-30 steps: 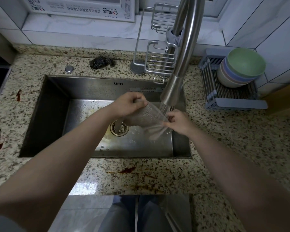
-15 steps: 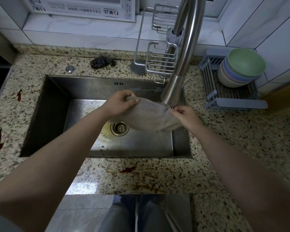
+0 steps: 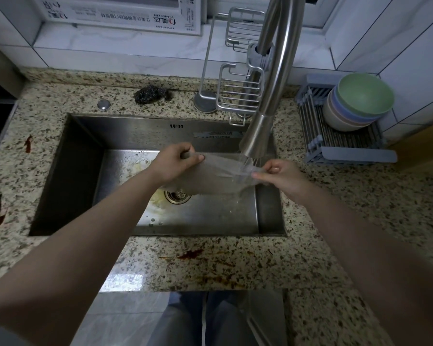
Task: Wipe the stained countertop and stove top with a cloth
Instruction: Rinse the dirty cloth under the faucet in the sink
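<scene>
Stainless steel rectangular sink (image 3: 80,176) set into the desk, round drain strainer (image 3: 177,195) in its floor. Tall brushed-steel faucet (image 3: 273,78) arching over the right side. Silver wire two-tier rack (image 3: 238,96) standing behind the sink. Dark steel-wool scouring pad (image 3: 151,94) just left of it; small round metal cap (image 3: 103,104) further left. Grey roll-up drying rack (image 3: 345,146) at right, carrying stacked pastel bowls (image 3: 360,101), green one on top. White printed sign (image 3: 125,13) on the sill.

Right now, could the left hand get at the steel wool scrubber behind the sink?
Probably not yet: the left hand grips the cloth under the faucet. Once it lets go, the way over the sink to the steel wool scrubber looks free.
</scene>
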Demonstrator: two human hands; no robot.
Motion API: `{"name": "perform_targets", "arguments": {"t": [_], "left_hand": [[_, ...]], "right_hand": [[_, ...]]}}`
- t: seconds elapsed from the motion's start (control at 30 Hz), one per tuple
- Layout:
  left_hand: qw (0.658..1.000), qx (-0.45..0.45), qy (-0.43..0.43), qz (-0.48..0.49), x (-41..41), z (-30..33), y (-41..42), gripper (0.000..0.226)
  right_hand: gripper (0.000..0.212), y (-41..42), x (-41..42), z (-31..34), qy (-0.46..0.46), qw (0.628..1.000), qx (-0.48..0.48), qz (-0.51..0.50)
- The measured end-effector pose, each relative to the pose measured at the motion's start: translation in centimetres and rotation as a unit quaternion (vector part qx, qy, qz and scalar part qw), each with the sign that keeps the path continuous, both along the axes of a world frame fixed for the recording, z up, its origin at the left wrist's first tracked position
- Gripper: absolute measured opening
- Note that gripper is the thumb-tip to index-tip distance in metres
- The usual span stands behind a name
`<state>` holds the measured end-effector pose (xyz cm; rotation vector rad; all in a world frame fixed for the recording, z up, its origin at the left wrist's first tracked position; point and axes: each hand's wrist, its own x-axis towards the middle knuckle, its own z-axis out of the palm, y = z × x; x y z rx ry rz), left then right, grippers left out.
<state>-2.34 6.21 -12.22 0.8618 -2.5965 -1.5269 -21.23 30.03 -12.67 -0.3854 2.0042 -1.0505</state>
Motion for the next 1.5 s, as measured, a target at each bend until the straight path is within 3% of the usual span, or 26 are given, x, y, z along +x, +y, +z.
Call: {"name": "perform_targets", "arguments": {"t": [0.2,0.37,0.53,0.67,0.77,0.87,0.93,1.1,1.2,1.33,1.5], "left_hand": [[0.999,0.003,-0.005,0.038,0.2,0.0,-0.1,0.027],[0.999,-0.013,0.014,0.034,-0.1,-0.2,0.2,0.04],[0.997,-0.042,0.044,0.042,-0.4,-0.5,0.9,0.037],[0.998,-0.055,0.005,0.034,-1.2,-0.3,1.6,0.039],[0.999,0.035,-0.023,0.024,-1.6,0.0,1.5,0.049],[0.997,0.002,-0.061,-0.053,-1.8,-0.1,1.2,0.042],[0.997,0.0,-0.056,-0.053,-1.8,-0.6,1.1,0.038],[0.978,0.206,-0.029,0.011,-1.4,-1.7,1.1,0.026],[0.96,0.275,-0.042,0.028,-0.9,-1.8,1.1,0.031],[0.925,0.375,-0.023,0.052,-0.4,-2.0,1.5,0.034],[0.893,0.444,0.004,0.07,-0.6,-2.7,2.6,0.012]], "right_hand": [[0.024,0.1,-1.2,0.5,0.093,0.995,0.02,0.02],[0.043,-0.6,-0.9,1.0,0.156,0.986,0.012,0.051],[0.053,-1.0,-0.6,1.8,0.064,0.997,-0.027,-0.013],[0.032,-0.7,-0.6,2.2,0.022,0.999,-0.013,0.048],[0.03,-0.8,-1.1,1.9,0.091,0.993,0.01,0.073],[0.015,-1.1,-1.6,1.7,0.163,0.984,0.004,0.068],[0.014,-1.2,-2.0,1.8,0.228,0.972,-0.002,0.057],[0.017,-1.1,-3.0,1.8,0.246,0.969,-0.007,0.026],[0.023,-1.0,-3.5,1.9,0.232,0.972,-0.001,0.027],[0.016,-1.0,-3.8,2.2,0.143,0.99,-0.018,-0.006],[0.033,-1.4,-3.6,2.5,0.034,0.99,-0.066,-0.117]]}}
